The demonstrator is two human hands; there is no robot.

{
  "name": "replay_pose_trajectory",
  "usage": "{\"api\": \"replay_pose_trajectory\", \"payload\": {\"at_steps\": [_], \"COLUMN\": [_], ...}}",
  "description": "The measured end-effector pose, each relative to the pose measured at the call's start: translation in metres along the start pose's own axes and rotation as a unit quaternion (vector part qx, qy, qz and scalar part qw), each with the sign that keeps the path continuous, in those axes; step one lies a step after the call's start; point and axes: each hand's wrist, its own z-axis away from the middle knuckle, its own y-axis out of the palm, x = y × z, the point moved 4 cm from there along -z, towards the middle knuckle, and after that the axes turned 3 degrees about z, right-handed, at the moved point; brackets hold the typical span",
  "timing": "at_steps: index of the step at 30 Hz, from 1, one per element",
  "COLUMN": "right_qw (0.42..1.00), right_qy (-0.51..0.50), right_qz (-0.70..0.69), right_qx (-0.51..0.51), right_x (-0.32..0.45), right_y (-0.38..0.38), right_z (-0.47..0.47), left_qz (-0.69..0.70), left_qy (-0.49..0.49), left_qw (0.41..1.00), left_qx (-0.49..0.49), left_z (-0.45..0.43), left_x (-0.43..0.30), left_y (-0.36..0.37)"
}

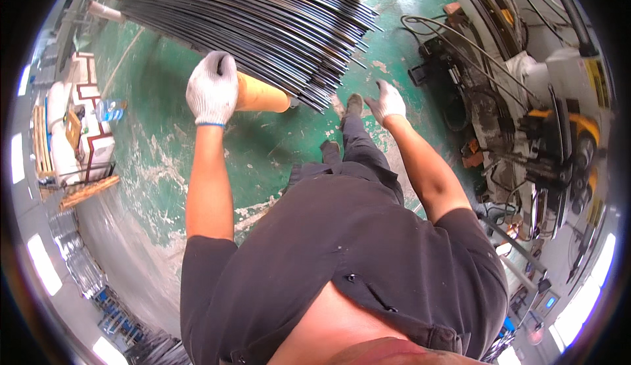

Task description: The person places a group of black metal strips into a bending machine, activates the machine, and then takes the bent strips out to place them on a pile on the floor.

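My left hand (pixel 213 89), in a white knit work glove, is curled in front of me at the near side of a stack of dark metal rods (pixel 236 25). An orange-yellow cylinder (pixel 263 93) shows just to its right. The hand hides the cylinder's left end, and I cannot tell whether it grips it or only passes in front. My right hand (pixel 389 101), also gloved, hangs off the rods' right ends with thumb and fingers apart and nothing in it.
Machinery (pixel 562 153) with hoses (pixel 473 44) lines the right side. Wrapped goods (pixel 93 118), a clear plastic bottle (pixel 111 110) and timber (pixel 88 192) are at left. My shoes (pixel 354 105) are on a worn green floor (pixel 157 168).
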Motion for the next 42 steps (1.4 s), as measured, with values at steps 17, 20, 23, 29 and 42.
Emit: {"api": "replay_pose_trajectory", "payload": {"at_steps": [17,20,23,29,42], "right_qw": [0.989,0.979,0.962,0.938,0.961], "right_qy": [-0.043,-0.061,-0.099,-0.15,-0.106], "right_qz": [0.114,0.143,0.163,0.097,-0.028], "right_qx": [0.08,0.134,0.196,0.296,0.255], "right_x": [0.135,0.134,0.138,0.131,0.15], "right_y": [0.101,0.106,0.099,0.093,0.019], "right_z": [-0.266,-0.28,-0.299,-0.333,-0.293], "left_qz": [0.004,0.004,0.011,-0.004,-0.059], "left_qy": [-0.174,-0.188,-0.192,-0.192,-0.03], "left_qw": [0.979,0.977,0.977,0.979,0.997], "left_qx": [0.101,0.101,0.09,0.074,-0.038], "left_z": [-0.078,-0.083,-0.085,-0.093,-0.08], "left_x": [0.004,0.007,0.01,0.003,-0.018], "left_y": [0.032,0.034,0.034,0.029,0.015]}}
